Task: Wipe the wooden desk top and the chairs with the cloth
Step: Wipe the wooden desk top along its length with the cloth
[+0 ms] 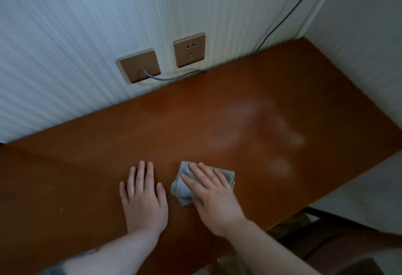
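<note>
Striped wallpaper behind, plain wall on the right, and a reddish-brown wooden bench [250,105] tucked into that corner. Two bronze wall plates sit just above its back edge: a data socket [139,66] with a grey cable [174,77] plugged in, and a power outlet [189,49] beside it.

Right hand [214,196] lies flat with straight, spread fingers pressing a bunched grey cloth [185,187] onto the wood, close to the near edge. The cloth pokes out past the fingertips and to the thumb side, so it sits between the two hands. Left hand [143,196] is just beside it, open, palm down on the bare wood, holding nothing, looks like it's only bracing.

Long axis of the bench runs left to right across the view. My guess: plenty of open room either way for a sideways sweep, and the far right shows pale hazy smears that probably mark wiped area. Near edge is right under the wrists, so pulling back risks dragging the cloth off. A dark chair [339,244] sits low right, apparently untouched so far.
</note>
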Tool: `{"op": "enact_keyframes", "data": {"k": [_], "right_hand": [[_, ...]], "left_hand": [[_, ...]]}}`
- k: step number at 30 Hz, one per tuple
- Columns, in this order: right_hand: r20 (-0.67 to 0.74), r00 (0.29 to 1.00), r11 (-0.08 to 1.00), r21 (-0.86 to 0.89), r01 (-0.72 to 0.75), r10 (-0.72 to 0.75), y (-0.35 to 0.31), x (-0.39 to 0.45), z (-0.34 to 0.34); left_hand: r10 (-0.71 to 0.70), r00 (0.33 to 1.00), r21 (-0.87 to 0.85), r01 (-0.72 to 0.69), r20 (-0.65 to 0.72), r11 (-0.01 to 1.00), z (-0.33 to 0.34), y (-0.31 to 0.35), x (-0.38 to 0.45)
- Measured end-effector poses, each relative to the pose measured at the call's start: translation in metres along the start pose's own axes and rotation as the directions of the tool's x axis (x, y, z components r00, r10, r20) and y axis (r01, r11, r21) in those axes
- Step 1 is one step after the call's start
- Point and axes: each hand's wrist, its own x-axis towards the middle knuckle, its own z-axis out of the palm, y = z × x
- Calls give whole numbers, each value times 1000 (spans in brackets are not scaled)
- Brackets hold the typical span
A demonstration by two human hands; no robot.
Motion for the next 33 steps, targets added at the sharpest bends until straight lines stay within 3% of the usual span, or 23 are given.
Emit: {"op": "enact_keyframes", "data": {"k": [2, 3, 5, 7, 9, 12, 15, 16, 17, 20, 21, 23, 25, 27, 29, 33], "right_hand": [[-1, 998, 998, 8, -68, 68, 19, 3, -6], [-77, 975, 978, 9, -211, 211, 25, -5, -5], [-262, 826, 860, 33, -509, 499, 24, -31, 4], [-347, 713, 773, 55, -633, 609, -3, -54, 22], [-337, 748, 804, 48, -593, 572, -38, -64, 45], [-244, 908, 935, -14, -354, 341, -88, -55, 65], [-180, 962, 970, -94, -226, 207, -80, -47, 57], [-164, 960, 966, -84, -244, 228, -70, -49, 53], [-214, 924, 940, -53, -336, 318, -63, -53, 50], [-378, 672, 748, 90, -658, 637, -80, -60, 54], [-377, 660, 733, 83, -675, 650, -98, -57, 62], [-293, 819, 862, 35, -506, 493, -141, -46, 78], [-115, 978, 984, -18, -178, 174, -164, -23, 77], [9, 999, 998, -58, 39, -38, -160, 11, 65], [-26, 1000, 998, -63, -19, 18, -145, 42, 58], [-203, 894, 914, 5, -407, 399, -162, 77, 65]], "left_hand": [[16, 1000, -15, -16, 4, 1000, -2, -1, 0], [21, 1000, -22, -20, 5, 1000, -3, -1, 1], [27, 1000, -29, -26, 8, 999, -4, -1, 0], [35, 999, -40, -35, 8, 999, -5, -2, 0], [42, 999, -86, -42, 1, 995, -4, -2, 1], [83, 996, -206, -86, -23, 975, -8, -6, -1], [202, 979, -241, -190, 24, 952, -23, -31, -12], [230, 972, -209, -217, 38, 953, -27, -48, -19], [235, 971, -178, -223, 47, 958, -30, -66, -26], [204, 976, -89, -196, 82, 977, -38, -117, -49], [205, 975, -74, -199, 89, 977, -38, -132, -54], [178, 980, -43, -174, 87, 984, -36, -155, -64], [113, 989, -4, -113, 99, 994, -38, -167, -71], [20, 998, 11, -21, 63, 1000, -41, -179, -74], [-64, 997, 16, 64, 37, 998, -43, -197, -73], [-189, 982, -13, 189, 8, 982, -50, -220, -72]]}}
